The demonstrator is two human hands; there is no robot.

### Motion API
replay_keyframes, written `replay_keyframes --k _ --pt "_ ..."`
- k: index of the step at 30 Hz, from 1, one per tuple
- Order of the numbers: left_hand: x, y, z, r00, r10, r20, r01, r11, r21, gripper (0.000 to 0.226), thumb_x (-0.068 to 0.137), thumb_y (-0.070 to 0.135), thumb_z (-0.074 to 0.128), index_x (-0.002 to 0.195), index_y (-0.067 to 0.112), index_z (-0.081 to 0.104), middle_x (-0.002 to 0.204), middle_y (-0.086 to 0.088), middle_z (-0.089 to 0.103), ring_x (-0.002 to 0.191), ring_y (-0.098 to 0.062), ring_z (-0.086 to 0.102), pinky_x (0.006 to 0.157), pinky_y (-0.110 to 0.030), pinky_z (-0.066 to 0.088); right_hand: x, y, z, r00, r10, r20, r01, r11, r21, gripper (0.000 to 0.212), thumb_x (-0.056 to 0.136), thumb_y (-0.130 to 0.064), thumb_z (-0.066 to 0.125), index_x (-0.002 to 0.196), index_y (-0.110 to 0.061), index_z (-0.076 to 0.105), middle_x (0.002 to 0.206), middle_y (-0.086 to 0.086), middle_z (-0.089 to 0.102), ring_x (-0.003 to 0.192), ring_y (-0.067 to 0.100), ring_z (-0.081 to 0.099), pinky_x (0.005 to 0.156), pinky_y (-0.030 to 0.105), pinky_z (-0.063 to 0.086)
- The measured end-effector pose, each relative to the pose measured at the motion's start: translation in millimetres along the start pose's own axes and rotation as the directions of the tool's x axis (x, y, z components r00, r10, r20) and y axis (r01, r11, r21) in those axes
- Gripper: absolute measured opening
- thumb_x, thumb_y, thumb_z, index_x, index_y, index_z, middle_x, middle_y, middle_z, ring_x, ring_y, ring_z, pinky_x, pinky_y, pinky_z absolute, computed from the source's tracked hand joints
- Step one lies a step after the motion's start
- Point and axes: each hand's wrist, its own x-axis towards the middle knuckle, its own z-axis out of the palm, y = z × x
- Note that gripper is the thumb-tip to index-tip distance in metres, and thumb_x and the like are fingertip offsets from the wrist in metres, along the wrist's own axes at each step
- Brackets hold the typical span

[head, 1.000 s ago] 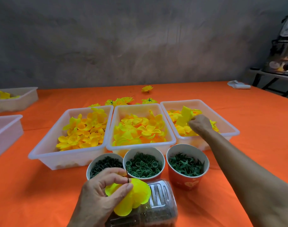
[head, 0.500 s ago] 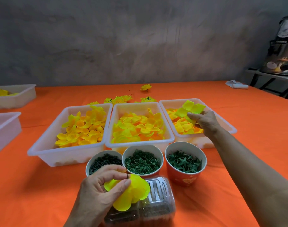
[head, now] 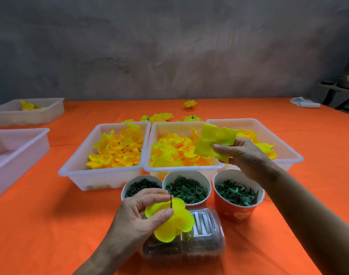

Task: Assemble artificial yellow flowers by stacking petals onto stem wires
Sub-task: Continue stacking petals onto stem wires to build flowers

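An orange table [head: 50, 225] fills the view, backed by a grey wall [head: 169, 46]. Two white bins sit at the far left: the nearer one [head: 16, 155] shows nothing inside from here, the farther one [head: 28, 114] holds a few yellow pieces. Three white trays stand side by side in the middle: the left tray [head: 74, 171] and the middle tray [head: 189, 167] are heaped with yellow-orange petals, and the right tray [head: 288, 153] holds more, partly hidden behind the right hand [head: 243, 155]. Finished flowers [head: 161, 117] lie on the cloth behind the trays. In front stand three cups: a white cup [head: 128, 187] of dark stems, a second white cup [head: 206, 185] of green rings, and a red cup [head: 235, 213] of green leafy pieces. A clear plastic box [head: 205, 235] lies nearest, partly covered by the left hand [head: 137, 217]. The right hand pinches a square-lobed yellow petal piece [head: 213, 141] above the middle and right trays. The left hand pinches a rounded yellow petal layer [head: 175, 221] threaded on a thin stem wire [head: 171, 201].
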Motion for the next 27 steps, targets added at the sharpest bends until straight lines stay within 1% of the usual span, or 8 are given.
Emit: replay_keyframes --k 3,5,8,12,17,21,24,27 --pt "4 8 -11 1.000 0.023 0.007 -0.023 1.000 -0.002 0.028 0.063 0.023 0.081 0.090 0.029 0.077 0.107 0.010 0.070 0.103 -0.002 0.063 0.081 -0.018 0.050 -12 -4 18 0.993 0.013 0.117 -0.013 1.000 -0.002 0.030 0.065 -0.017 0.071 0.093 -0.008 0.072 0.094 0.007 0.074 0.081 0.015 0.068 0.070 0.023 0.053" --pt "9 17 -17 0.996 0.026 -0.085 -0.033 0.996 -0.084 0.028 0.060 0.018 0.083 0.087 0.025 0.077 0.097 0.003 0.074 0.093 -0.006 0.067 0.073 -0.016 0.052 -18 -8 29 0.985 0.015 0.175 -0.012 1.000 -0.017 0.032 0.066 -0.015 0.071 0.096 -0.007 0.072 0.096 0.009 0.074 0.085 0.018 0.069 0.075 0.026 0.056" --pt "24 35 -17 0.980 0.028 -0.196 -0.045 0.995 -0.084 0.032 0.057 0.039 0.075 0.086 0.025 0.076 0.086 -0.004 0.074 0.080 -0.008 0.068 0.070 -0.018 0.053 -26 -17 44 0.972 0.006 0.236 0.013 0.997 -0.079 0.034 0.065 -0.016 0.070 0.097 -0.005 0.071 0.098 0.012 0.073 0.087 0.022 0.068 0.083 0.034 0.053" --pt "44 60 -8 0.991 0.018 -0.132 -0.026 0.998 -0.059 0.054 0.049 0.051 0.076 0.093 0.020 0.073 0.090 -0.002 0.074 0.085 -0.012 0.068 0.077 -0.026 0.054 -33 -30 61 0.943 -0.050 0.329 0.086 0.992 -0.095 0.024 0.071 -0.009 0.069 0.094 -0.002 0.071 0.084 0.005 0.074 0.076 0.012 0.068 0.073 0.022 0.055" --pt "55 64 -3 0.985 -0.110 -0.132 0.091 0.985 -0.144 0.059 0.048 0.036 0.079 0.101 0.015 0.066 0.096 -0.010 0.070 0.086 -0.022 0.066 0.070 -0.033 0.053 -37 -36 71 0.927 -0.105 0.359 0.146 0.985 -0.089 0.015 0.081 0.003 0.063 0.087 -0.007 0.071 0.078 -0.003 0.074 0.073 0.006 0.068 0.066 0.016 0.051" --pt "55 61 -3 0.982 -0.137 -0.130 0.114 0.978 -0.173 0.054 0.066 0.007 0.078 0.117 0.004 0.059 0.106 -0.029 0.065 0.098 -0.039 0.065 0.088 -0.055 0.051 -38 -35 74 0.936 -0.145 0.322 0.187 0.977 -0.106 0.013 0.081 0.004 0.064 0.091 -0.001 0.071 0.086 0.008 0.074 0.077 0.014 0.068 0.070 0.023 0.055" --pt "54 62 -3 0.983 -0.078 -0.166 0.046 0.980 -0.193 0.028 0.070 0.001 0.074 0.098 -0.001 0.067 0.098 -0.030 0.067 0.088 -0.037 0.066 0.085 -0.051 0.052 -43 -35 79 0.945 -0.205 0.254 0.234 0.968 -0.090 0.013 0.081 0.002 0.065 0.092 0.000 0.071 0.088 0.015 0.073 0.076 0.017 0.066 0.070 0.025 0.056" --pt "55 62 -1 0.971 -0.013 -0.238 -0.038 0.977 -0.211 0.012 0.070 -0.004 0.072 0.071 0.008 0.068 0.067 -0.008 0.070 0.065 -0.020 0.064 0.072 -0.036 0.056 -46 -33 83 0.961 -0.211 0.177 0.230 0.969 -0.093 0.018 0.084 -0.003 0.063 0.092 0.012 0.067 0.092 0.030 0.068 0.075 0.020 0.061 0.071 0.029 0.051"
